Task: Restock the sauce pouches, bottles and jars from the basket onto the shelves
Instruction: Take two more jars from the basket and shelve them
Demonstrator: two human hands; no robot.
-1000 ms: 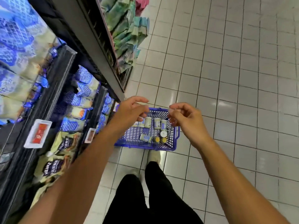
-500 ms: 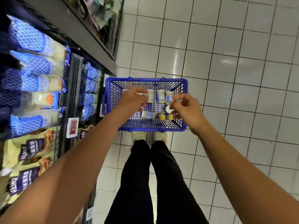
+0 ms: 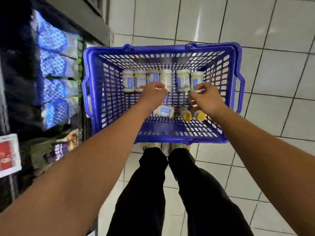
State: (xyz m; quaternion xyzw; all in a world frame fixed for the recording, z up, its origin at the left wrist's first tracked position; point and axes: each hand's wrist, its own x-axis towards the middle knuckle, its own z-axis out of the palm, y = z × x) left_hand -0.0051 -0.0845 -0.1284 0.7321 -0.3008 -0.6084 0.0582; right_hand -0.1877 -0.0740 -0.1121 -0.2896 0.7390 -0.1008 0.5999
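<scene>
A blue plastic basket (image 3: 162, 49) stands on the tiled floor in front of my feet. Along its far wall lies a row of several pale sauce jars (image 3: 183, 80) with blue labels. One more jar (image 3: 164, 111) lies loose near the front, beside two bottles with yellow caps (image 3: 186, 115). My left hand (image 3: 150, 95) hovers inside the basket over the middle of the jar row, fingers loosely curled and holding nothing. My right hand (image 3: 207, 98) hovers over the right end of the row and the bottles, also loosely curled and without anything in it.
Shelves run along the left, stocked with blue-patterned pouches (image 3: 52, 65) and darker pouches (image 3: 56, 149) lower down. A red price tag (image 3: 8, 154) sits on the shelf edge. White floor tiles (image 3: 272, 74) spread to the right. My legs in black trousers stand behind the basket.
The view has tilted down and closed in on the basket. Both hands have dropped from above the rim down into the basket, close to the jars.
</scene>
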